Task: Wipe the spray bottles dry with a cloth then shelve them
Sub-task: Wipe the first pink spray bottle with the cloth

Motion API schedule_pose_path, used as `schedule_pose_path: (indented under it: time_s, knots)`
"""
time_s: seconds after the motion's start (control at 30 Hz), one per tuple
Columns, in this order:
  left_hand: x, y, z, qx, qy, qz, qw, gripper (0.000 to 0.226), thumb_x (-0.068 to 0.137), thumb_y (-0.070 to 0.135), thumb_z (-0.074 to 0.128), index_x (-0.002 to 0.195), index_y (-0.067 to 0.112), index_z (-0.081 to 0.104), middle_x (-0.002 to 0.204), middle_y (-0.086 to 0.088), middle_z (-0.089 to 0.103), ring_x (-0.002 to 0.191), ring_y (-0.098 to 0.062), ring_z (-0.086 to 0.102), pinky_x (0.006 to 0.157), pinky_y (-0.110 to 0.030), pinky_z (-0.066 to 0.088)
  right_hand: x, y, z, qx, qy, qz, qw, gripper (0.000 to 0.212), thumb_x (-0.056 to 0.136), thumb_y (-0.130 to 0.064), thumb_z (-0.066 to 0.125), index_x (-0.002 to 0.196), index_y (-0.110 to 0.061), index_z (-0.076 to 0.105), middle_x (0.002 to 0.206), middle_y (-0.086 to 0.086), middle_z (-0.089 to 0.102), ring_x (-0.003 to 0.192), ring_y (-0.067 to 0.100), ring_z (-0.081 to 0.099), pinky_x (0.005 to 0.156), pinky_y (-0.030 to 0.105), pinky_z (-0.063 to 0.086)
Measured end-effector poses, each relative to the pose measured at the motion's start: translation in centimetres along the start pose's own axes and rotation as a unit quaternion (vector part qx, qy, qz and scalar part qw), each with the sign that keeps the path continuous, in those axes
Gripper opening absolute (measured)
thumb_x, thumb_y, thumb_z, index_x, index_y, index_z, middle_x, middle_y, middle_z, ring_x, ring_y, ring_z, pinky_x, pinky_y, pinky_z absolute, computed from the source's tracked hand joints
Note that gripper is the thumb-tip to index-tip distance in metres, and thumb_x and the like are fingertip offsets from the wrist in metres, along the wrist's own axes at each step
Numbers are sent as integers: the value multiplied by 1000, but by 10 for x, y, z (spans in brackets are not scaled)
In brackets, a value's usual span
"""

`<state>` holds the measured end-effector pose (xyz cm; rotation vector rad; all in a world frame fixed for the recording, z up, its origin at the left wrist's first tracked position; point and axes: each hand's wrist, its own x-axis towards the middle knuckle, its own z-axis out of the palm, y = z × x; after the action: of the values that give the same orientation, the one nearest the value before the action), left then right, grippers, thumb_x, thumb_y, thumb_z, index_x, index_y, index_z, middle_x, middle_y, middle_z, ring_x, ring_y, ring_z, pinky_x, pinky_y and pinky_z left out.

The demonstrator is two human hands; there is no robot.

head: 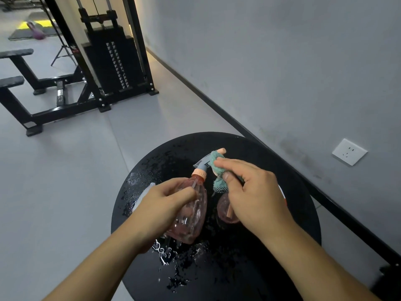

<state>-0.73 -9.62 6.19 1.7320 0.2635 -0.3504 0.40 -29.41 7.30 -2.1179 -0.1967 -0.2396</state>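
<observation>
A clear pink spray bottle (pixel 193 216) with a peach collar and a grey-blue trigger head is held tilted above the wet black round table (pixel 303 203). My left hand (pixel 160 205) grips its body. My right hand (pixel 249 192) pinches a teal cloth (pixel 218 170) wrapped around the trigger head. A second pink bottle (pixel 224 210) sits on the table, largely hidden under my right hand. A pale, whitish object (pixel 143 196) shows behind my left hand.
Water droplets cover the table top (pixel 169 255). A grey wall with a white socket (pixel 349 152) runs along the right. A black weight-stack machine (pixel 115 59) and benches (pixel 15 81) stand on the grey floor at the back left.
</observation>
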Motion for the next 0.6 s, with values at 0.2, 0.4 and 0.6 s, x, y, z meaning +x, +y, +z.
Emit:
schedule_pose_path:
  time_s: [0.2, 0.4, 0.6]
  knots:
    - [-1, 0, -3, -19, 20, -4, 1000, 39, 70, 41, 74, 108, 39, 80, 104, 2, 82, 96, -26, 80, 90, -62, 63, -3, -6, 1, 17, -19, 3, 1000, 32, 96, -11, 64, 116, -33, 74, 107, -25, 70, 88, -17, 61, 79, 6, 51]
    - [-4, 2, -1, -60, 0, -48, 997, 80, 52, 33, 106, 121, 26, 66, 115, -9, 75, 87, -32, 81, 70, -48, 66, 6, 0, -9, 24, 39, 17, 999, 34, 96, -12, 65, 117, -37, 73, 110, -26, 69, 101, -10, 63, 89, 15, 53]
    - [0, 5, -12, -162, 6, -53, 985, 61, 61, 16, 93, 119, 14, 73, 100, -18, 77, 79, -35, 76, 65, -42, 60, 11, 4, -17, 27, 94, 17, 995, 33, 95, -9, 65, 117, -32, 74, 110, -26, 69, 103, -17, 59, 83, -3, 41]
